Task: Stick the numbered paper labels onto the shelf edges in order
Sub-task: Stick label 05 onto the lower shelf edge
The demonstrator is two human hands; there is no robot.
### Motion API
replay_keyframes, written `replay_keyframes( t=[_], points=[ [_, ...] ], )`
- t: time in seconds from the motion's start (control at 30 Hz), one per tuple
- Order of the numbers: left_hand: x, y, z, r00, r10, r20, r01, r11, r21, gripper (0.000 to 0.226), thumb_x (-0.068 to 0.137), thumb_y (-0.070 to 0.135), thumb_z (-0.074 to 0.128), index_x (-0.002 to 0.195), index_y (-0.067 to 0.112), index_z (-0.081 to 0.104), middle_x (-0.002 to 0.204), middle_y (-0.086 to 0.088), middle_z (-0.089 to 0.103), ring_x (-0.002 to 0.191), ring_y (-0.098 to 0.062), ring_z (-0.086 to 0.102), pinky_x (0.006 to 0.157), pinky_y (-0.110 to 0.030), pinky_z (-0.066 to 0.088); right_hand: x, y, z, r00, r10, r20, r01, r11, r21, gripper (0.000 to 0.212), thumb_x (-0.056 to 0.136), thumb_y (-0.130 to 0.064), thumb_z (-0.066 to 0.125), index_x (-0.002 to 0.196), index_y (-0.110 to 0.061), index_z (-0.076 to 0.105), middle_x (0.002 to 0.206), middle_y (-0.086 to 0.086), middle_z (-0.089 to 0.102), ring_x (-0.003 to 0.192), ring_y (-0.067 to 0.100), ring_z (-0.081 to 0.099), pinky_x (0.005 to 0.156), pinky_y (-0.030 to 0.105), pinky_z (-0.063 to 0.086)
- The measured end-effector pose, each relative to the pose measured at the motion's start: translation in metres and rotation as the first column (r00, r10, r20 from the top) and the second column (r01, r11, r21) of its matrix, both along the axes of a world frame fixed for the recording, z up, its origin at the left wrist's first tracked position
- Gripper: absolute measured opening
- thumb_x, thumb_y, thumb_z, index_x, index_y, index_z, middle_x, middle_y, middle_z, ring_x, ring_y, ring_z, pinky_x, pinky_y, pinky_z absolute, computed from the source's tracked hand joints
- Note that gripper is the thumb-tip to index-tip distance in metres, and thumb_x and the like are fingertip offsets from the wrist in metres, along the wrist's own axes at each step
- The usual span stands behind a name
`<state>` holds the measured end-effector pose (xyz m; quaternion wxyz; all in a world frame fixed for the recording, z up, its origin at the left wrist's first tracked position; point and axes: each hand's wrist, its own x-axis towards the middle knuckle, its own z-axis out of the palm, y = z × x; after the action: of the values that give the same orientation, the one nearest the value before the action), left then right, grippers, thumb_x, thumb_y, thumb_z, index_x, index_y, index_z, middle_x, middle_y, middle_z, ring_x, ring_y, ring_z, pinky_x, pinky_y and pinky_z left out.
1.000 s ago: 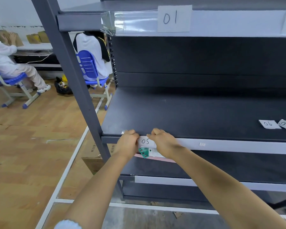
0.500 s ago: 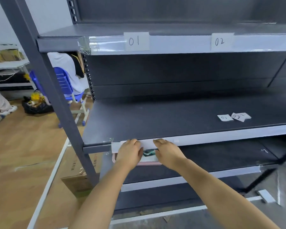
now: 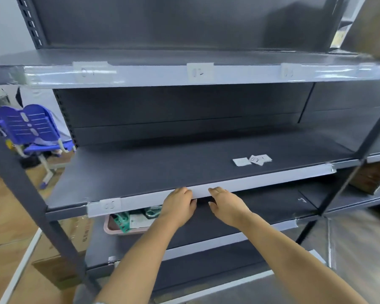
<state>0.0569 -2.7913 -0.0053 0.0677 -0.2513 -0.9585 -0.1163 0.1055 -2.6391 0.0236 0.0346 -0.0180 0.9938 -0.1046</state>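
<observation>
Dark grey metal shelving unit [image 3: 184, 163] with white label strips along the near shelf edges, seen from above and in front; image blurred, so handwritten numbers only partly legible.

Top shelf edge [image 3: 239, 73]: three white paper labels under clear film, the left one [image 3: 90, 72], the middle one [image 3: 200, 71] and the right one [image 3: 291, 70], spaced well apart.

Middle shelf edge [image 3: 272, 176]: one white paper label [image 3: 109, 205] stuck near its left end; left hand [image 3: 180, 205] and right hand [image 3: 226, 204] side by side at the strip, to the right of that label, fingertips touching the edge, fingers together and lightly bent, holding nothing visible; narrow gap between the two hands.

Middle shelf surface, far right: small loose pile of white paper labels [image 3: 251, 160], lying flat and overlapping, well apart from the hands.

Lower shelf, left: pink plastic tray [image 3: 116, 227] holding green and white items, partly hidden behind the left forearm.

Left background: blue plastic chair [image 3: 29, 128] on a wooden floor [image 3: 7, 216]; brown cardboard box [image 3: 59, 266] on the floor beside the near upright.
</observation>
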Motion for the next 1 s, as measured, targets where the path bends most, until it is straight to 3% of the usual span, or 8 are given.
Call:
replay_keyframes(
  t=[0.23, 0.47, 0.8, 1.0],
  points=[
    [0.007, 0.103, 0.013, 1.0, 0.016, 0.005, -0.016, 0.999, 0.031, 0.03, 0.097, 0.028, 0.038, 0.108, 0.006, 0.056, 0.119, -0.005, 0.055, 0.115, -0.022, 0.049, 0.093, -0.031, 0.039, 0.009, 0.106, 0.014, 0.997, 0.065, -0.032, -0.06, 0.989, 0.135, 0.044, 0.1, -0.025, 0.037, 0.142, -0.013, 0.033, 0.138, 0.003, 0.046, 0.119, 0.026, 0.05, 0.093, 0.034, 0.044],
    [0.007, 0.165, 0.026, 1.0, -0.031, 0.006, 0.031, 0.999, -0.019, 0.027, 0.096, 0.026, 0.04, 0.109, 0.007, 0.053, 0.12, -0.005, 0.053, 0.115, -0.023, 0.047, 0.092, -0.033, 0.04, 0.0, 0.164, 0.014, 0.999, 0.027, -0.041, -0.024, 0.998, 0.06, 0.04, 0.098, -0.022, 0.037, 0.137, -0.013, 0.039, 0.134, 0.003, 0.048, 0.117, 0.026, 0.05, 0.088, 0.032, 0.043],
    [-0.053, 0.166, 0.016, 0.996, 0.04, 0.075, -0.034, 0.996, -0.08, 0.031, 0.097, 0.032, 0.039, 0.112, 0.008, 0.052, 0.123, -0.003, 0.05, 0.119, -0.022, 0.045, 0.09, -0.031, 0.04, -0.063, 0.184, 0.007, 0.999, -0.008, 0.041, 0.009, 1.0, -0.023, 0.05, 0.1, -0.028, 0.037, 0.147, -0.013, 0.027, 0.153, 0.004, 0.03, 0.138, 0.023, 0.033, 0.109, 0.035, 0.035],
    [-0.111, 0.169, 0.011, 0.995, 0.071, 0.066, -0.067, 0.996, -0.065, 0.034, 0.098, 0.033, 0.037, 0.116, 0.009, 0.052, 0.127, -0.004, 0.051, 0.12, -0.023, 0.046, 0.095, -0.032, 0.04, -0.127, 0.192, 0.012, 0.994, 0.05, 0.096, -0.061, 0.992, 0.112, 0.054, 0.099, -0.033, 0.043, 0.146, -0.012, 0.028, 0.15, 0.006, 0.034, 0.137, 0.024, 0.036, 0.11, 0.036, 0.033]
  ],
)
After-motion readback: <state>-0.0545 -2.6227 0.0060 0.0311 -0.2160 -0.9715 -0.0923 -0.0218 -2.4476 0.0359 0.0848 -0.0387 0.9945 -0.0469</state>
